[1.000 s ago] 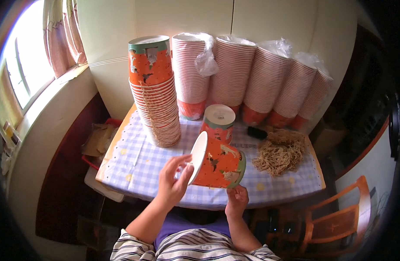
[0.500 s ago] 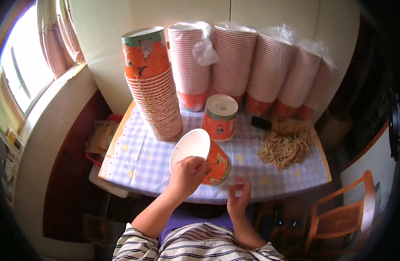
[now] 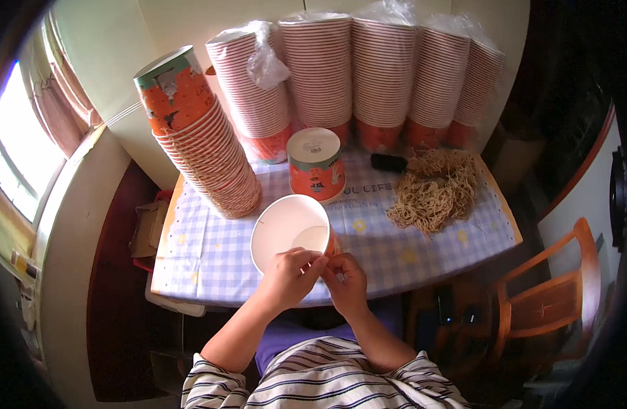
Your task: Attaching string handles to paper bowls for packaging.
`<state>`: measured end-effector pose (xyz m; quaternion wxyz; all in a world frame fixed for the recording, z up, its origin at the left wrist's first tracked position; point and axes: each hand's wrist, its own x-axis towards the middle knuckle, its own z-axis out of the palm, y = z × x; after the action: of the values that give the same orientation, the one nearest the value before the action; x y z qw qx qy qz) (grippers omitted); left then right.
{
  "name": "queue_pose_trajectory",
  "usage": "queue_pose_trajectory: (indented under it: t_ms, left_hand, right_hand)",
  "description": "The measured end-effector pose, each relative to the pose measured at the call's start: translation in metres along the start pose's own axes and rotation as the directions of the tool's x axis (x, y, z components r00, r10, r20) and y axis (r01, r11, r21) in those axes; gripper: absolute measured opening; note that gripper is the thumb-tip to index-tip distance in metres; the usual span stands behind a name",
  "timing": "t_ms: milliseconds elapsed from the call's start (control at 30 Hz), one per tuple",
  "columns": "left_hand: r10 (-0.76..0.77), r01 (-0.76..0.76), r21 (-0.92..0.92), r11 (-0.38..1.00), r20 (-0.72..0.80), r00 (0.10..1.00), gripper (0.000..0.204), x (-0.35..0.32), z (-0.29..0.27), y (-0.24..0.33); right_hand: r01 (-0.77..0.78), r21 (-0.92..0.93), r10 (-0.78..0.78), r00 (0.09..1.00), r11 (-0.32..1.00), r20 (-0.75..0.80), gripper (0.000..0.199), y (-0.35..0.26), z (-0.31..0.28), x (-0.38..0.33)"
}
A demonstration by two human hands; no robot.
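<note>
A paper bucket [image 3: 272,232], white inside and orange outside, lies tipped on the table with its mouth facing me. My left hand [image 3: 287,278] pinches its rim at the near right. Close against those fingertips, my right hand [image 3: 346,283] is closed at the same stretch of rim; whatever is between its fingers is too small to make out. A thin dark line shows on the bucket's inner wall. Just behind stands another orange and green paper bucket [image 3: 317,174], upside down.
A tall stack of nested buckets [image 3: 204,157], draped with twine, leans at the left. Several plastic-wrapped stacks [image 3: 317,75] line the back. Tangled twine [image 3: 436,194] and a black object [image 3: 389,162] lie right on the checked tablecloth [image 3: 218,262]. A wooden chair [image 3: 548,303] stands at right.
My right hand has come up and left from the table's front edge to meet my left hand at the rim. The bucket's mouth has turned more toward me. The whole view has shifted.
</note>
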<state>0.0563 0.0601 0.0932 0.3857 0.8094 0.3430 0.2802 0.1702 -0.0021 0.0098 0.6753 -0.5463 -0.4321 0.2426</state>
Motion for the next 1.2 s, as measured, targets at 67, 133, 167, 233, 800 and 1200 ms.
queue_pose_trajectory:
  t_ms: [67,133,167,233,800,1200]
  left_hand:
    - [0.043,-0.050,0.117,0.992,0.068,0.997,0.018,0.000,0.000,0.010]
    - [0.060,-0.070,0.145,0.987,0.072,0.996,0.017,0.001,0.003,0.005]
    - [0.078,-0.088,0.175,0.981,0.063,0.995,0.017,0.001,0.004,0.004]
    - [0.103,-0.110,0.177,0.978,0.049,0.993,0.017,0.002,0.006,0.005]
    - [0.138,-0.125,0.269,0.955,-0.031,0.990,0.011,0.001,0.026,0.007]
    - [0.353,-0.309,0.522,0.795,0.016,0.936,0.026,0.008,0.043,0.000]
  right_hand:
    - [0.029,0.046,-0.029,1.000,0.999,0.008,0.014,0.012,-0.004,-0.002]
    - [-0.089,0.123,0.085,0.996,0.988,0.036,0.013,0.025,-0.009,-0.005]
    - [-0.200,0.198,0.187,0.979,0.959,0.084,0.012,0.027,-0.011,-0.006]
    - [-0.289,0.474,0.245,0.957,0.832,0.153,0.011,0.027,-0.016,-0.004]
    - [-0.465,0.463,0.376,0.885,0.755,0.276,0.016,0.027,-0.029,0.000]
    - [-0.371,0.520,0.293,0.928,0.769,0.230,0.012,0.039,-0.022,-0.006]
